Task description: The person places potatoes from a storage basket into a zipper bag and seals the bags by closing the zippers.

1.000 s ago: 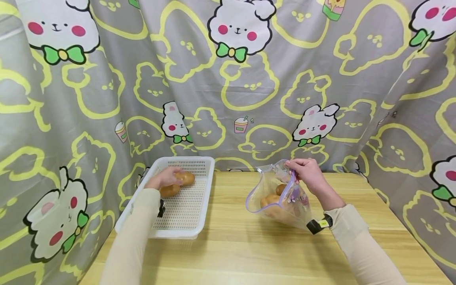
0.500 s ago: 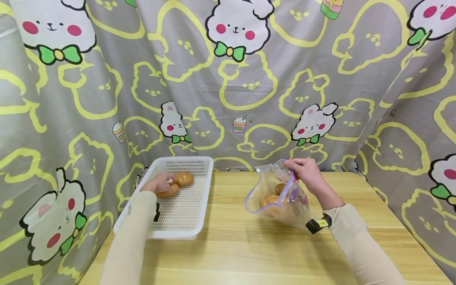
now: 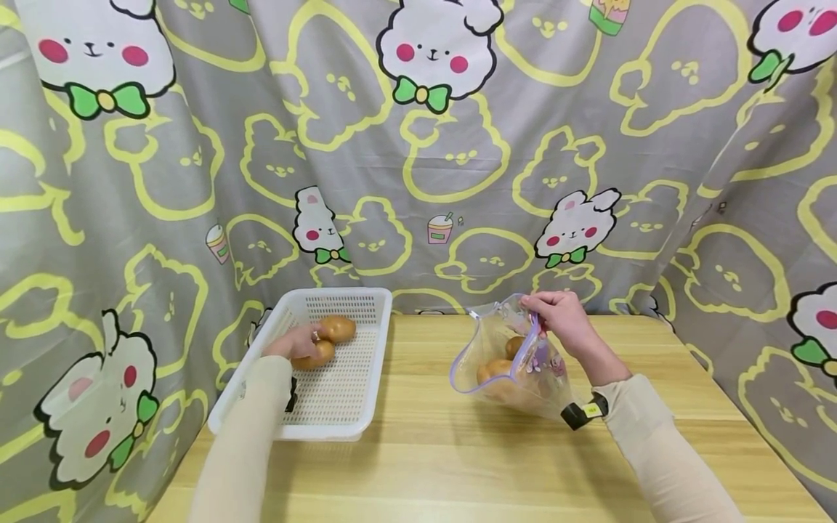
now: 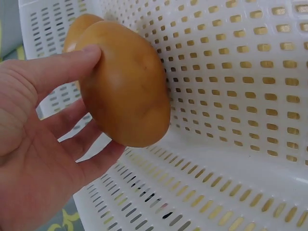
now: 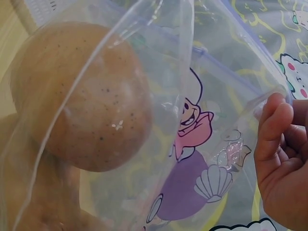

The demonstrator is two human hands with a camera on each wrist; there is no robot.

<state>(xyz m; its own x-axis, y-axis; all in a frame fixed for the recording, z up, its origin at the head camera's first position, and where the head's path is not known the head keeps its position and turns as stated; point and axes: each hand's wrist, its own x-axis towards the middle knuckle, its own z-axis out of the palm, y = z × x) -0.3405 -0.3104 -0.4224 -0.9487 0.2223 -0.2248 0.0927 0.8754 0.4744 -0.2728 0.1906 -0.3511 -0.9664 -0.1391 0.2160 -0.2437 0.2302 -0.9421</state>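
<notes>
My left hand (image 3: 294, 341) reaches into the white basket (image 3: 330, 407) and grips a smooth brown potato (image 3: 319, 354). Seen from the left wrist, the thumb lies on top of this potato (image 4: 130, 86) and the fingers go round its side. Another potato (image 3: 338, 329) lies just beyond it, partly hidden behind it in that view. On the right, my right hand (image 3: 562, 317) pinches the upper edge of a clear zip bag (image 3: 556, 396) with a purple seal, its mouth spread wide. Several potatoes (image 3: 495, 369) are inside; one speckled potato (image 5: 84, 96) looms large in the right wrist view.
Basket and bag stand apart on a light wooden table (image 3: 418, 465). A grey patterned curtain (image 3: 379, 167) hangs behind and along both sides. The basket has raised, perforated walls, and its left side stands close to the curtain.
My left hand has drawn back from the far potato to the nearer one and taken hold of it, shifting it slightly. The right hand and bag have stayed in place.
</notes>
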